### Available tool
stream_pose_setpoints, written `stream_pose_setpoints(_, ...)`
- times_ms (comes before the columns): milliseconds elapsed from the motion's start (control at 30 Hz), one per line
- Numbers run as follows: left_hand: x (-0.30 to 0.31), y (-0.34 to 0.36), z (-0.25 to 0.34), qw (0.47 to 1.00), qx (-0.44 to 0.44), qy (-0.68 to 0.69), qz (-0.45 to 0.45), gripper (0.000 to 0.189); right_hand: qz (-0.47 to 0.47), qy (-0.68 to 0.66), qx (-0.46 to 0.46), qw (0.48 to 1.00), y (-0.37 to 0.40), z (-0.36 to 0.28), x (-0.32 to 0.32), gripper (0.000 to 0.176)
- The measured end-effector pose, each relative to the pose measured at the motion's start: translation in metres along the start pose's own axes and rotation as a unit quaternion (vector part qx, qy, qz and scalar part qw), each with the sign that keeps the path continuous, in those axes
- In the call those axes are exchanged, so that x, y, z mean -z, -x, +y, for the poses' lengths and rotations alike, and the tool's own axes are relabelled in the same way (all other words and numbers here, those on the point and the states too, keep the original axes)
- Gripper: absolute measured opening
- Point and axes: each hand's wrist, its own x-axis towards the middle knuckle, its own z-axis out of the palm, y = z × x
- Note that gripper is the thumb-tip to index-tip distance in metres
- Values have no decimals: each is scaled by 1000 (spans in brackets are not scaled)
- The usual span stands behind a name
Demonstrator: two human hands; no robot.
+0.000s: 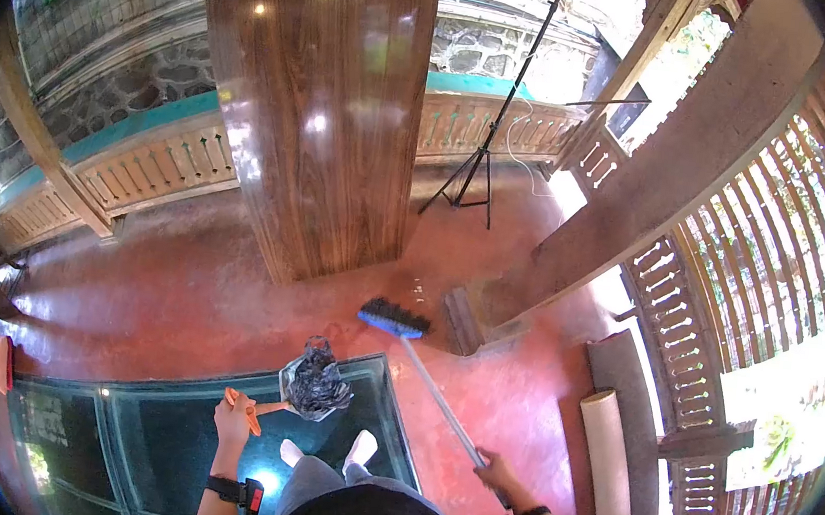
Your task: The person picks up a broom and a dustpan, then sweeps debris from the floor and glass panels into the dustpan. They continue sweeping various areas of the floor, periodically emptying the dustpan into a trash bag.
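My right hand (493, 472) is wrapped round the pale pole of a push broom (443, 401). Its blue head with dark bristles (394, 318) rests on the red floor, ahead and slightly right of my feet. On the other side, my left hand (235, 418) grips the orange handle of what looks like a dustpan (269, 407). Dark, crumpled, plastic-like stuff (317, 383) fills its far end, over the glass floor panel (185, 415). Small pale bits (418, 288) lie on the floor just beyond the bristles.
A large polished wooden slab (337, 119) stands upright ahead. Right of it are a black tripod (484, 154) and a thick leaning wooden plank (642, 181) with a block (461, 321) at its foot. A rolled mat (604, 469) lies by the right railing (670, 295).
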Motion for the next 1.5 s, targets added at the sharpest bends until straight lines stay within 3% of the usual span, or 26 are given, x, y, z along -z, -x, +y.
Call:
stream_pose_setpoints(33,1,1,-1,1000,-3,8,6,25,43,-7,37,998,-29,10,-10,50)
stream_pose_setpoints(167,4,9,-2,998,-3,53,19,23,84,39,64,994,-108,-71,17,40)
stream_pose_setpoints(333,8,25,12,996,-7,88,23,21,107,88,88,987,-174,-79,14,41)
stream_pose_setpoints(433,14,27,12,996,-16,80,28,21,41,74,39,996,-160,-67,3,41)
stream_pose_setpoints(533,14,18,-3,998,-20,63,18,23,20,91,61,994,-124,-20,-26,46)
stream_pose_setpoints(600,11,13,-9,997,0,69,15,25,20,21,16,999,-65,-14,-31,43)
stream_pose_setpoints(667,6,10,-10,999,-18,32,9,26,-42,56,-15,997,-19,-12,-23,51)
stream_pose_setpoints(767,2,9,-4,999,-36,-35,3,29,-112,-105,-55,987,28,0,-5,52)
stream_pose_setpoints(867,-1,8,-3,996,-44,-74,-2,32,-120,-145,-67,980,64,-17,23,51)
stream_pose_setpoints(967,-2,9,-4,993,-60,-104,4,33,-84,-129,-78,985,75,-22,31,51)
stream_pose_setpoints(1100,4,23,5,973,-113,-200,12,32,-30,-116,-56,991,31,-8,10,36)
stream_pose_setpoints(1167,5,25,0,984,-77,-163,8,30,-21,-151,-73,986,-3,-5,1,27)
stream_pose_setpoints(1267,12,35,0,991,-49,-122,10,28,-64,-97,-77,990,-37,-1,-15,17)
stream_pose_setpoints(1367,25,38,-9,993,-42,-113,10,26,-73,58,-54,994,11,-60,-25,18)
stream_pose_setpoints(1500,46,38,-29,989,-41,-141,-3,25,-133,-20,-7,991,46,-45,-48,26)
